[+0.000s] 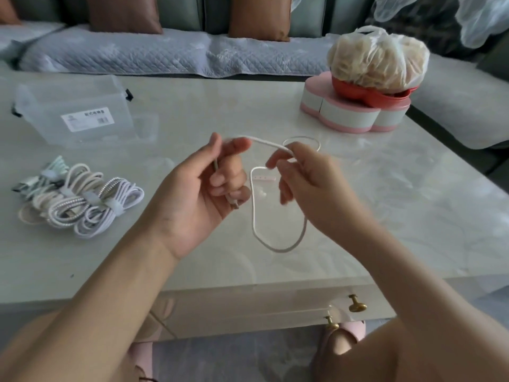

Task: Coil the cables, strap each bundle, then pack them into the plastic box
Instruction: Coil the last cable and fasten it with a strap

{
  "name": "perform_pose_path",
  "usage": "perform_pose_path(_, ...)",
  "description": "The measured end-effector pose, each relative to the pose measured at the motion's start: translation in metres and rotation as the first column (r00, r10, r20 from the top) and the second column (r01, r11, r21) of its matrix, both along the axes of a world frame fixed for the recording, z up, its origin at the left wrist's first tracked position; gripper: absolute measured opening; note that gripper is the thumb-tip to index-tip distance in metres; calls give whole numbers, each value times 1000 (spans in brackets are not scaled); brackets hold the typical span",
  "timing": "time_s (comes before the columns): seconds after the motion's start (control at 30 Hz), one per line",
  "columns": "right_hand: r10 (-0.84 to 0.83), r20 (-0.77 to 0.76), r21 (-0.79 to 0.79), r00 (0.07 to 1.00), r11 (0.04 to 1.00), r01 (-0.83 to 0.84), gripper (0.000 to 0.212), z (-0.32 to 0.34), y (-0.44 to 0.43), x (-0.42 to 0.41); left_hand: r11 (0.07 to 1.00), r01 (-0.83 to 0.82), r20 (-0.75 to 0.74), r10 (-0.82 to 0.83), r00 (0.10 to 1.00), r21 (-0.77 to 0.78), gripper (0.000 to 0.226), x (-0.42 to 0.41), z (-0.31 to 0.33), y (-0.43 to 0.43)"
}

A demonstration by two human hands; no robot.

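Observation:
A white cable point(254, 213) hangs in a loose loop above the middle of the pale table point(413, 205). My left hand point(203, 188) grips one end of it, fingers curled round the plug end. My right hand point(305, 175) pinches the cable a little further along, and a taut stretch runs between the two hands. A thin pink strap point(265, 178) lies on the table between my hands. Several coiled, strapped cable bundles point(82, 199) lie in a heap at the left. The clear plastic box point(80, 111) stands behind them at the back left.
A pink and white clover-shaped container point(349, 114) stands at the back right, with a red dish point(369, 92) and a bag of pale food point(377, 59) on top. A sofa with a quilted cover point(137, 53) runs behind the table. Brass drawer knobs point(357, 306) stick out below the front edge.

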State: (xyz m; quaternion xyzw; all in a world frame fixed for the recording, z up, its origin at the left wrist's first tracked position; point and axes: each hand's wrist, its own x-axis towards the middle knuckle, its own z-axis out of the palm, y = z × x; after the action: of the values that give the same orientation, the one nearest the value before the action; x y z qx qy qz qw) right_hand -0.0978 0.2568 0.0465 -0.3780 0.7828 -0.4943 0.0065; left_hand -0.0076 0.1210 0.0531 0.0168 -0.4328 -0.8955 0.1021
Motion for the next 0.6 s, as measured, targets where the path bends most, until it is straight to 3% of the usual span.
perform_pose_path(0.1,-31,-7,61,1000,998,31,23,-3,-7,8,999,37,-27,-38,999,-23,42,3,4,-5)
perform_pose_path(0.23,3,-281,454,960,881,131,20,-9,-10,23,988,155,-16,-155,988,-14,50,4,4,-8)
perform_pose_path(0.33,44,-300,505,953,855,120,14,-10,-13,27,976,207,-13,-209,978,-68,50,4,1,-6)
perform_pose_path(0.5,70,-389,505,918,850,150,12,-9,-14,31,889,145,-69,-194,979,-435,42,6,-3,0)
perform_pose_path(0.6,84,-424,519,902,838,166,10,-7,-15,33,901,20,-128,-84,988,-434,36,2,-4,3)
